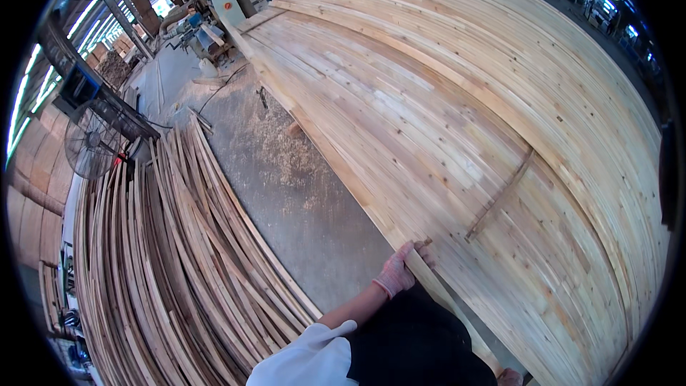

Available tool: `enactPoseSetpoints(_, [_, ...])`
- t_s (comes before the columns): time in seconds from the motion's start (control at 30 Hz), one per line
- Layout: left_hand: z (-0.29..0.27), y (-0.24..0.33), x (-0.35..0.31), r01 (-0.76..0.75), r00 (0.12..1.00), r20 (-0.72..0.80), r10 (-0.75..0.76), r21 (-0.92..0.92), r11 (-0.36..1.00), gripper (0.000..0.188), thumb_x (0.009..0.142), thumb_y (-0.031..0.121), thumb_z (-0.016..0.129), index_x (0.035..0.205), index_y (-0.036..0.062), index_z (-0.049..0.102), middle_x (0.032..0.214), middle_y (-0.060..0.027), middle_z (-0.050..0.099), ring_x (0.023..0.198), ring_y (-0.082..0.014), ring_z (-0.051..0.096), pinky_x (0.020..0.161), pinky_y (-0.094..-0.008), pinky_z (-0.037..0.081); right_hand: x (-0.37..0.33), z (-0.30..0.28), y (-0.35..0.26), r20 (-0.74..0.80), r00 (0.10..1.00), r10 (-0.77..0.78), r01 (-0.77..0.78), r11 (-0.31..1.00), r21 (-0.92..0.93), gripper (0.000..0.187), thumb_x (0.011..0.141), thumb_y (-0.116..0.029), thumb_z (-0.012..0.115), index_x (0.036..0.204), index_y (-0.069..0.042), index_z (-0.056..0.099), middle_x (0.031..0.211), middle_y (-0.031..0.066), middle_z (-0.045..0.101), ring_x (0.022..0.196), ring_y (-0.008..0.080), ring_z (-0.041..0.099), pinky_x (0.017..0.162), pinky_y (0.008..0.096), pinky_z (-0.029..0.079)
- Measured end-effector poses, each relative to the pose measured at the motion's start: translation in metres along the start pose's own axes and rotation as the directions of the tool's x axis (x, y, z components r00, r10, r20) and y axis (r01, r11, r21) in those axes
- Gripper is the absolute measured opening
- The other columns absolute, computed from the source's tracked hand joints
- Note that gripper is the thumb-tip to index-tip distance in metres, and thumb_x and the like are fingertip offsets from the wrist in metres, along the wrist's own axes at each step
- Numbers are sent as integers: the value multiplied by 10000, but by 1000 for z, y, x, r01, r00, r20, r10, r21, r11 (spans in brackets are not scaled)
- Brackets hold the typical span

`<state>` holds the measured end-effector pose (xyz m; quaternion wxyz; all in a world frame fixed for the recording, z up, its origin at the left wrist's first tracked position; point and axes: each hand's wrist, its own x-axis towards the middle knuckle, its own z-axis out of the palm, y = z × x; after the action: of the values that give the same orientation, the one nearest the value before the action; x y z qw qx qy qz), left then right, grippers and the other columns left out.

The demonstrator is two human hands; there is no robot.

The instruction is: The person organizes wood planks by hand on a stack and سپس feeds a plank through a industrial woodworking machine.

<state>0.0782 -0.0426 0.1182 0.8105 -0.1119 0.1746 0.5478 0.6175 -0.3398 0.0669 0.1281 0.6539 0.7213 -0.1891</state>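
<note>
My left hand (400,270), in a pale pinkish glove, is closed round a long light wooden board (346,176). Its thumb lies on the near side and the fingertips show over the far side. The board runs along the left edge of a broad layer of pale wooden strips (400,114), from the machine end at the back down past my body. Only a small part of my right hand (509,377) shows at the lower edge, close to the near end of the board; its fingers are hidden.
Long, narrow wooden strips (171,257) are piled on the left. Sawdust (293,161) covers part of the grey floor between. A higher stack of boards (500,50) rises to the right. A standing fan (93,139) and a woodworking machine (207,32) are farther back.
</note>
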Motion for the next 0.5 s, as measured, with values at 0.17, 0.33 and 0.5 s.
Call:
enactPoseSetpoints(0.17, [-33,-30,6,-30,990,136,36,-47,998,250,899,310,548,851,65,529,832,-67,508,818,-273,529,885,-467,454,34,-87,-45,362,695,621,-576,783,-236,393,650,-382,789,933,-135,672,948,74,686,929,287,660,834,379,514])
enactPoseSetpoints(0.33, [-45,-53,7,-156,988,6,156,13,988,319,934,328,546,990,16,579,889,-118,598,858,-326,582,899,-510,477,20,-64,1,219,837,502,-450,858,-247,500,558,-524,810,840,-138,661,895,65,699,881,261,673,779,376,522])
enactPoseSetpoints(0.5, [-68,-75,-9,-183,943,-281,181,19,983,303,937,304,572,1075,35,591,1010,-135,639,985,-339,610,937,-534,477,49,-57,-13,300,892,339,-282,934,-219,529,575,-536,789,876,-118,668,906,93,697,882,305,665,774,411,519])
